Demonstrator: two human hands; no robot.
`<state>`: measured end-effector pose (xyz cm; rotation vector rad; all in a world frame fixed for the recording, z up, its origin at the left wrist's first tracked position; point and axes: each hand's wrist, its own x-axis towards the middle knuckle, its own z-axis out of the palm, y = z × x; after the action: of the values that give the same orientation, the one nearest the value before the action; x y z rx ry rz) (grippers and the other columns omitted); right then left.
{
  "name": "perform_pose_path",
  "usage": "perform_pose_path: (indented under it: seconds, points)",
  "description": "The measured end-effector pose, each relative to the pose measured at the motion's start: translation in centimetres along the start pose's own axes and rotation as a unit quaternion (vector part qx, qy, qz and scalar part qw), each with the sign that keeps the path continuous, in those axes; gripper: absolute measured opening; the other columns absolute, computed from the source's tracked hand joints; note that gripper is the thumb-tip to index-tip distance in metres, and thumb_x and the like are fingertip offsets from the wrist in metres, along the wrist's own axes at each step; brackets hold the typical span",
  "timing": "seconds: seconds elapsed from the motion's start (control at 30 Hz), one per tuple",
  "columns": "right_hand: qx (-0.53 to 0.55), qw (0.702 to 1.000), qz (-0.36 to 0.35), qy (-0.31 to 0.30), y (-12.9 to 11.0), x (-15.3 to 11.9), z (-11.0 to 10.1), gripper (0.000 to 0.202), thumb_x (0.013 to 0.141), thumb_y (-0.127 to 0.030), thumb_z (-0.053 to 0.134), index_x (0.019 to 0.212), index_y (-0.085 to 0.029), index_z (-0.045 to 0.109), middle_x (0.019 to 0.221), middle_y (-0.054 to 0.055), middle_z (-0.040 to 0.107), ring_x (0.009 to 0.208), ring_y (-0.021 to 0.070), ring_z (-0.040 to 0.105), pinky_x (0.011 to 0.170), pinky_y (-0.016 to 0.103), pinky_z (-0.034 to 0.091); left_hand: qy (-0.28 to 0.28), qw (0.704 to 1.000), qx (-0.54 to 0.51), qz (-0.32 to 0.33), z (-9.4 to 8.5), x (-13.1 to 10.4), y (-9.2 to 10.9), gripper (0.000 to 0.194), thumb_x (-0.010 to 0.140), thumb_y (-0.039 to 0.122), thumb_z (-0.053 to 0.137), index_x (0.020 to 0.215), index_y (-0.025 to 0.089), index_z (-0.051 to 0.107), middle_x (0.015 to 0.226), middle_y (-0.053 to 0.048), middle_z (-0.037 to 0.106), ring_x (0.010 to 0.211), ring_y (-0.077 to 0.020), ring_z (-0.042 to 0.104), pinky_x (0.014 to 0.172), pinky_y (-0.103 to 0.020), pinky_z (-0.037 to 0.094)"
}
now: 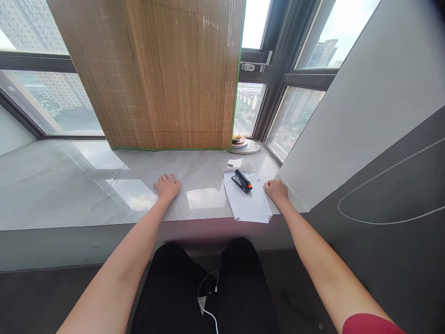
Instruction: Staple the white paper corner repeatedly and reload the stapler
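Viewing from the head camera, I've got the black stapler (241, 180) lying on white paper (248, 208) at about 1 o'clock of my lap, paper edge poking over the front of the grey sill (194, 167). At the stapler's 9 o'clock, well apart, my left hand (167, 187) rests palm-down on the sill, fingers spread; at its 3 o'clock my right hand (276, 190) sits just beside the paper, fingers curled together, can't tell if touching it. Stacked plates (246, 147) at 12, bamboo blind (167, 74) toward 10-11.
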<state>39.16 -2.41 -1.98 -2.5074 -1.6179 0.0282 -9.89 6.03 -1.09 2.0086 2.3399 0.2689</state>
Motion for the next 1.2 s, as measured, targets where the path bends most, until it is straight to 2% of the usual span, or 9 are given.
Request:
perform_pose_path:
  seconds: [0.07,0.17,0.27,0.37,0.5,0.63,0.93,1.03,1.2]
  points:
    - [0.003,1.0,-0.005,0.005,0.0,-0.4,-0.2,0.043,0.104,-0.026,0.043,0.1,-0.015,0.084,0.108,0.02,0.076,0.101,0.0308,0.07,0.082,0.038,0.047,-0.05,0.997,0.013,0.054,-1.0,0.1,-1.8,0.068,0.107,0.048,0.032,0.168,0.02,0.046,0.176,-0.021,0.037,0.163,-0.0394,0.033,0.129,-0.064,0.03]
    - [-0.006,0.995,-0.024,0.092,-0.3,-0.8,-0.2,0.041,0.103,-0.023,0.043,0.097,-0.012,0.082,0.118,0.023,0.073,0.117,0.0352,0.065,0.091,0.043,0.048,-0.107,0.984,0.026,0.138,-2.6,-0.1,-6.5,0.068,0.106,0.054,0.042,0.17,0.033,0.044,0.18,-0.01,0.033,0.166,-0.0342,0.032,0.133,-0.055,0.028]
    - [0.013,0.982,-0.096,0.164,-1.8,-0.5,0.3,0.035,0.103,-0.024,0.046,0.107,-0.013,0.079,0.131,0.022,0.069,0.126,0.036,0.059,0.099,0.047,0.049,-0.033,0.997,0.054,-0.036,-3.2,-0.7,-11.4,0.073,0.106,0.061,0.039,0.171,0.029,0.043,0.179,-0.019,0.032,0.165,-0.0451,0.029,0.13,-0.068,0.025]
    - [0.051,0.972,-0.194,0.125,-4.6,0.4,1.3,0.041,0.104,-0.025,0.048,0.138,-0.014,0.068,0.153,0.021,0.059,0.14,0.0346,0.053,0.109,0.05,0.049,-0.022,0.994,0.04,-0.097,-2.7,-1.1,-14.0,0.071,0.108,0.06,0.029,0.172,0.033,0.041,0.181,-0.018,0.028,0.166,-0.0514,0.022,0.124,-0.081,0.021]
    - [0.038,0.97,-0.236,0.05,-8.9,1.7,2.6,0.057,0.107,-0.019,0.037,0.163,-0.013,0.047,0.175,0.019,0.038,0.164,0.0331,0.032,0.129,0.057,0.034,-0.009,0.996,0.027,-0.089,-1.7,-0.8,-14.5,0.073,0.108,0.06,0.024,0.172,0.03,0.041,0.18,-0.021,0.027,0.165,-0.0534,0.022,0.123,-0.083,0.016]
    - [0.024,0.97,-0.243,0.001,-12.2,3.2,3.1,0.065,0.108,-0.017,0.03,0.173,-0.014,0.032,0.182,0.015,0.025,0.171,0.0302,0.019,0.136,0.058,0.023,-0.003,0.996,0.017,-0.086,-1.2,-0.3,-14.7,0.074,0.108,0.062,0.023,0.172,0.03,0.042,0.179,-0.021,0.029,0.164,-0.0531,0.023,0.123,-0.083,0.017]
    - [0.051,0.953,-0.293,-0.052,-16.5,4.9,3.4,0.068,0.106,-0.018,0.045,0.173,-0.013,0.035,0.178,0.021,0.03,0.169,0.0307,0.026,0.137,0.056,0.025,0.01,0.996,0.018,-0.085,-1.0,-0.4,-14.7,0.071,0.108,0.06,0.027,0.17,0.03,0.044,0.177,-0.022,0.032,0.162,-0.0533,0.025,0.122,-0.083,0.019]
    - [0.058,0.953,-0.294,-0.046,-20.0,4.0,4.0,0.06,0.111,-0.021,0.034,0.17,-0.01,0.038,0.178,0.021,0.031,0.169,0.0311,0.025,0.137,0.059,0.021,0.011,0.996,0.019,-0.089,-1.2,-0.5,-14.5,0.071,0.108,0.059,0.028,0.17,0.03,0.044,0.177,-0.022,0.032,0.162,-0.0536,0.025,0.122,-0.084,0.018]
    - [0.088,0.948,-0.305,-0.038,-29.0,0.8,5.2,0.058,0.116,-0.029,0.026,0.169,-0.008,0.039,0.178,0.023,0.03,0.168,0.0305,0.026,0.136,0.06,0.019,0.012,0.996,0.02,-0.086,-1.4,-0.8,-14.2,0.07,0.108,0.057,0.028,0.17,0.029,0.044,0.177,-0.023,0.032,0.162,-0.0534,0.025,0.123,-0.083,0.017]
